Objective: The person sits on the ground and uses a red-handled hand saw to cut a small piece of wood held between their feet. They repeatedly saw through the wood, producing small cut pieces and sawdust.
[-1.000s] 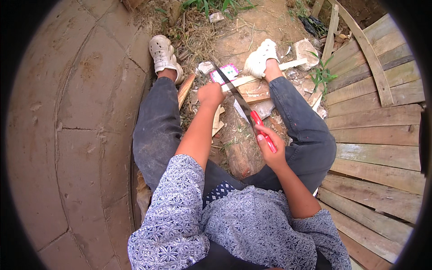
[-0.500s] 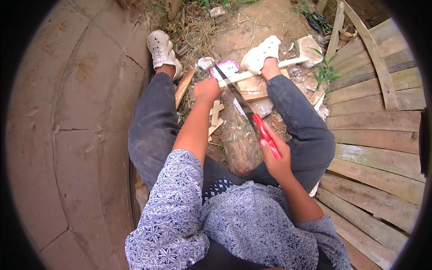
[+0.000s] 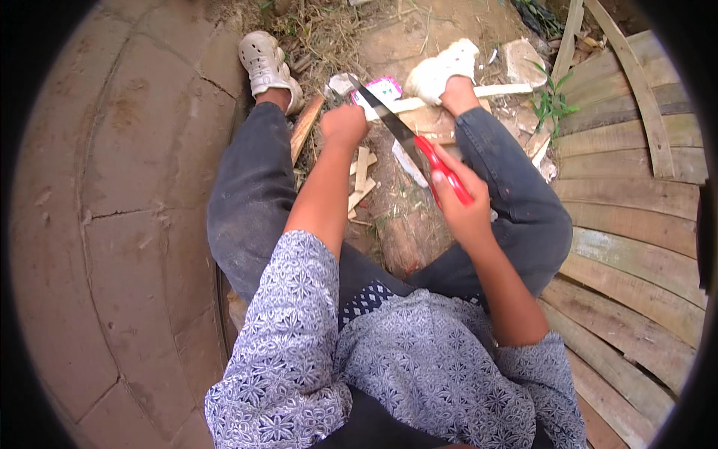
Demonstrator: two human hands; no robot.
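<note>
My right hand (image 3: 462, 200) is wrapped round the red handle of a handsaw (image 3: 394, 123). The saw's dark blade slants up and left, crossing a pale wooden strip (image 3: 502, 90) just to the right of my left hand. My left hand (image 3: 345, 126) is closed on the left end of that strip; its fingertips are hidden. Farther right, my right foot in a white clog (image 3: 441, 75) rests on the strip. Beneath the blade, a log (image 3: 404, 236) lies lengthwise between my legs.
Small wood offcuts (image 3: 362, 176) lie beside the log. A pink-and-white packet (image 3: 385, 90) and a stone (image 3: 526, 63) are beyond it. Wooden slats (image 3: 636, 202) cover the right side, with a curved strip (image 3: 632, 82) over them. A cracked brown wall or slab (image 3: 134, 209) fills the left.
My right hand has pushed the saw forward, away from me, along its blade line. The left hand keeps its hold on the strip. The whole view has shifted slightly.
</note>
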